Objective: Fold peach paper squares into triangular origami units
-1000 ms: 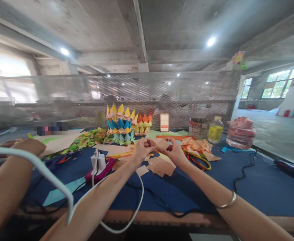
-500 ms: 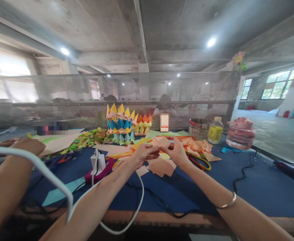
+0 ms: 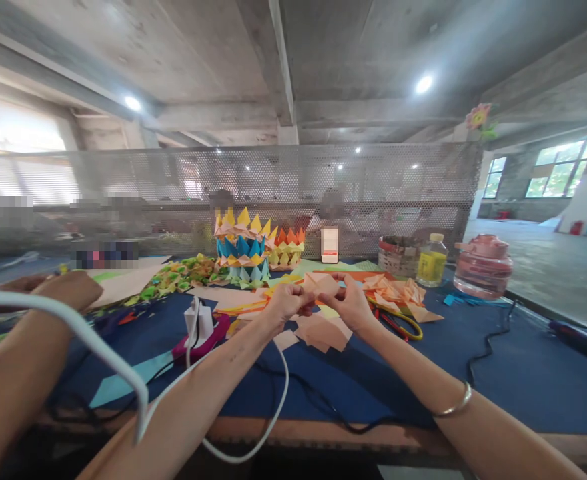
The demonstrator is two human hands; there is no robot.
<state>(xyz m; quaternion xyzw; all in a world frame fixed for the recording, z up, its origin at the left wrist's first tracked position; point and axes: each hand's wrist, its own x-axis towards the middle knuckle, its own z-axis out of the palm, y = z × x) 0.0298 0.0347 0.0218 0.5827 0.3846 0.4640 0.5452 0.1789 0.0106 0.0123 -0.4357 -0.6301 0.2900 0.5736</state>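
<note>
Left hand and right hand pinch one piece of peach paper

Both hands meet above the blue table, thumbs and fingers clamped on the paper, the left at its lower-left edge, the right along its right side. Whether the fingertips touch each other is too small to tell. A bracelet circles the right arm.

Taking the held paper as the clock's centre, loose paper pieces lie near at 6 o'clock. Folded orange paper is heaped at 3, and scissors with yellow and red handles rest towards 4. A basket stands at 2, with a bottle of yellow liquid just beside it and a pink jug farther out, near 3.

A phone stands upright near 12. Stacked rings of pointed folded paper stand at 10. At 8 sit a purple power strip and, farther out, a light blue sheet. Another person's hand is well apart at 9.
</note>
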